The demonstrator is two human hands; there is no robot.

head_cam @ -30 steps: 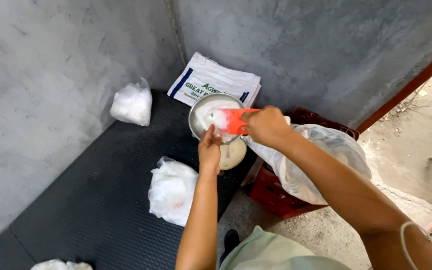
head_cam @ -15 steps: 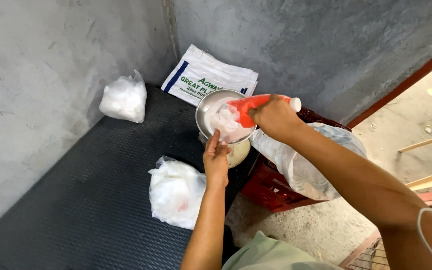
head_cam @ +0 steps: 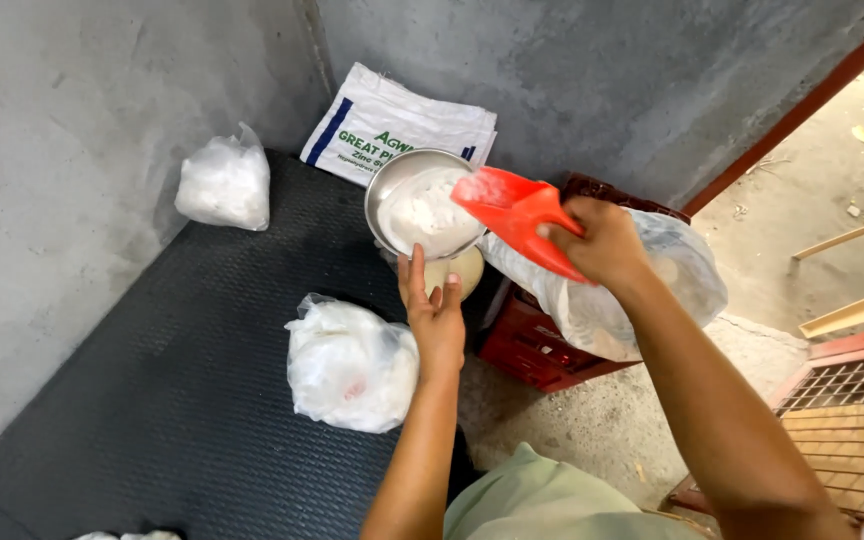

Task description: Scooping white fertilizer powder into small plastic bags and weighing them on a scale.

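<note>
Right hand (head_cam: 602, 240) is closed around the handle of a red scoop (head_cam: 512, 215), whose wide mouth tips down and left over the rim of a round metal bowl (head_cam: 392, 185). White powder (head_cam: 427, 212) fills most of the bowl, and a dusting of it clings to the scoop's inner face. Left hand (head_cam: 434, 310) sits just below the bowl with the palm turned up and the fingers (head_cam: 414, 268) stretched toward the bowl's underside; it is open rather than clenched, and its fingertips reach the lower rim, though whether they press on it cannot be told. A pale round base (head_cam: 460, 270) (only an edge of it shows) peeks out under the bowl, beside those fingers. Beneath the right forearm a large clear sack (head_cam: 642, 300) bulges over a dark red crate (head_cam: 542, 345), which stands on the concrete floor (head_cam: 592, 420) just off the edge of a black ribbed mat (head_cam: 202, 360). On the mat, just left of the left wrist, lies a knotted clear bag (head_cam: 350, 365) of white stuff. A second, smaller bag (head_cam: 224, 182) rests well apart from it, against the grey wall (head_cam: 62, 180) at the far left. A flat white woven sack (head_cam: 397, 125) with a blue stripe and green print leans on the wall behind the bowl. At the far right, part of a metal grate (head_cam: 842, 400) and a strip of pale wood (head_cam: 852, 300) are visible.
</note>
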